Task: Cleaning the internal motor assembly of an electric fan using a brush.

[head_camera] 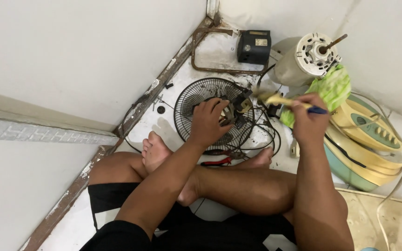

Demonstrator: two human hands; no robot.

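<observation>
My left hand [208, 122] grips a small fan motor core [237, 110] with copper windings, held over a black wire fan grille [196, 95] that lies on the floor. My right hand [308, 122] is closed on a brush with a blue handle [316, 110], its pale bristles [271, 98] blurred beside the motor core. I sit cross-legged, my bare feet [157, 151] just in front of the grille.
A cream fan motor housing with shaft [305, 58] leans at the back, next to a green cloth [333, 88]. A black box [253, 46] stands in the corner. A yellow-green fan base [368, 144] lies right. Red-handled pliers [217, 161] rest by my leg. Walls close in left and behind.
</observation>
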